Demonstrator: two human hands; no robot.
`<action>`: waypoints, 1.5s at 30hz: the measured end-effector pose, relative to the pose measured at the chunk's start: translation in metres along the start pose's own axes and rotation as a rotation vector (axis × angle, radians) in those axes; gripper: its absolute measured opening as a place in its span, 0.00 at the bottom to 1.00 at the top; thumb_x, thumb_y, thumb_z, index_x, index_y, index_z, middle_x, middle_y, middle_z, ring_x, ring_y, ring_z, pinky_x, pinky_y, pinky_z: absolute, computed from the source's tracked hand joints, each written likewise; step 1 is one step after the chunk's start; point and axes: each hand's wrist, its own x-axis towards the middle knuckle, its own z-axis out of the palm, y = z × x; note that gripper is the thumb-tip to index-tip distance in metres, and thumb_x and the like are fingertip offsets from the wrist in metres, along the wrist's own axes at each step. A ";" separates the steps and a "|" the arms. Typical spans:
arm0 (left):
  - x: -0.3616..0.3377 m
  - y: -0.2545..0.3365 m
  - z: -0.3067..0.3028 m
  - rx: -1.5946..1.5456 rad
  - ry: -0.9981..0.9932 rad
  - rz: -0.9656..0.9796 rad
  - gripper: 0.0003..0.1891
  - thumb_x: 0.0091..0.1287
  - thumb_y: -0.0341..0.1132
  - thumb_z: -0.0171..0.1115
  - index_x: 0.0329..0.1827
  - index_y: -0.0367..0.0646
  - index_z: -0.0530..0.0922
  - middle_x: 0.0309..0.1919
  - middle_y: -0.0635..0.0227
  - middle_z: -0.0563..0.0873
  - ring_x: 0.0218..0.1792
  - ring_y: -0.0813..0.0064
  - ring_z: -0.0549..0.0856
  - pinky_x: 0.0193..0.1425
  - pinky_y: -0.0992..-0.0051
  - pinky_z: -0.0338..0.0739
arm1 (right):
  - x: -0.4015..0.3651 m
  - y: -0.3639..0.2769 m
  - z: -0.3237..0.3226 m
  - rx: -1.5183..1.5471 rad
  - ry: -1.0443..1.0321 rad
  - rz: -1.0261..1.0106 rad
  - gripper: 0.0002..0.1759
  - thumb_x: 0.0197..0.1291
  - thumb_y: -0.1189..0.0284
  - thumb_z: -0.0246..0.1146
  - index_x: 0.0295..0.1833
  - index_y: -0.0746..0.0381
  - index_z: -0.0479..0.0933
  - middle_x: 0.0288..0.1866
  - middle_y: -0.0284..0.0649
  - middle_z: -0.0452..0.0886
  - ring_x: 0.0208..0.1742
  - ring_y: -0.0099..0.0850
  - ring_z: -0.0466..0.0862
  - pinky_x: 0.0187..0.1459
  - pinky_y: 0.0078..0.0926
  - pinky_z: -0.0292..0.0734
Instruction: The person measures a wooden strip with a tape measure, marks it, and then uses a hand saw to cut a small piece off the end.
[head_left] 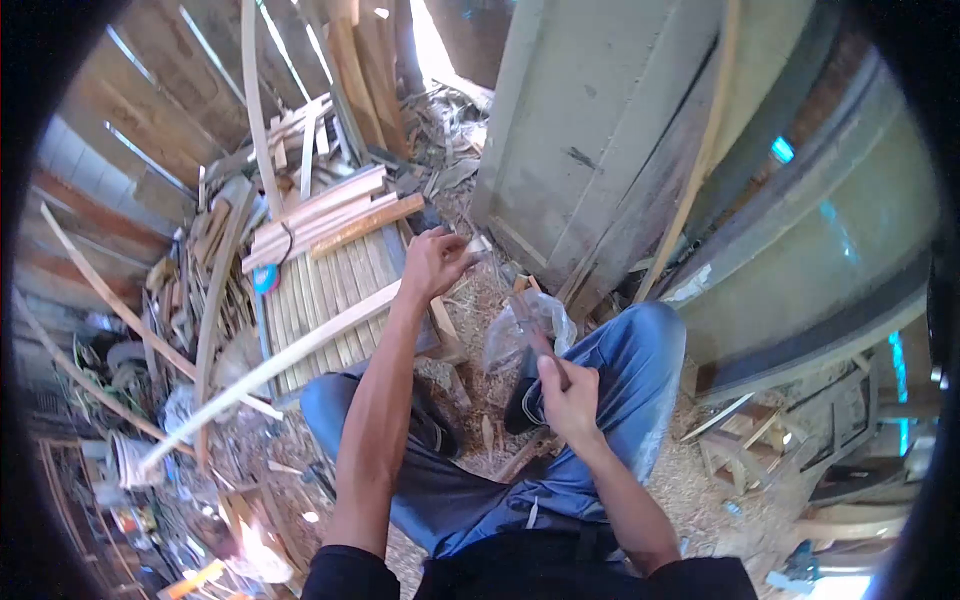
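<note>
My left hand point(437, 264) reaches forward with its fingers curled at the far end of a long pale wooden strip point(270, 372). The strip slants down to the left, passing behind my left forearm, and its pale tip shows just beyond my fingers. My right hand point(570, 400) is closed around the handle of a flat, brownish, blade-like hand tool point(533, 328), held in front of my right knee. The tool points up and forward, and blur hides its exact kind. Beyond it, a crumpled clear plastic bag point(497, 340) lies on the ground.
A slatted wooden panel point(345, 290) carries stacked wooden strips point(325, 215) and a blue-red tape measure point(265, 278). Large grey boards point(580, 120) lean ahead. Scrap wood lies at left, and a small wooden frame point(745, 445) stands at right. Shavings cover the floor.
</note>
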 end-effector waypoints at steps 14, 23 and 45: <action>-0.014 0.026 -0.010 -0.191 -0.280 -0.103 0.22 0.68 0.47 0.59 0.48 0.33 0.81 0.36 0.54 0.86 0.40 0.63 0.86 0.47 0.66 0.77 | -0.022 -0.029 -0.021 0.043 -0.139 0.157 0.22 0.65 0.58 0.58 0.33 0.68 0.81 0.18 0.51 0.77 0.20 0.42 0.82 0.28 0.35 0.74; -0.002 0.028 -0.013 -0.134 -0.427 -0.283 0.25 0.68 0.51 0.54 0.39 0.33 0.83 0.21 0.54 0.83 0.28 0.59 0.84 0.39 0.65 0.76 | -0.026 -0.011 -0.004 0.122 -0.060 0.073 0.19 0.65 0.62 0.59 0.32 0.68 0.80 0.15 0.49 0.72 0.15 0.35 0.77 0.24 0.35 0.70; -0.010 0.029 -0.012 0.105 -0.189 -0.099 0.21 0.66 0.53 0.55 0.43 0.47 0.85 0.32 0.53 0.87 0.37 0.49 0.85 0.43 0.59 0.80 | -0.010 -0.019 -0.001 0.015 -0.094 0.016 0.22 0.67 0.59 0.58 0.29 0.68 0.78 0.14 0.50 0.73 0.17 0.37 0.80 0.24 0.37 0.71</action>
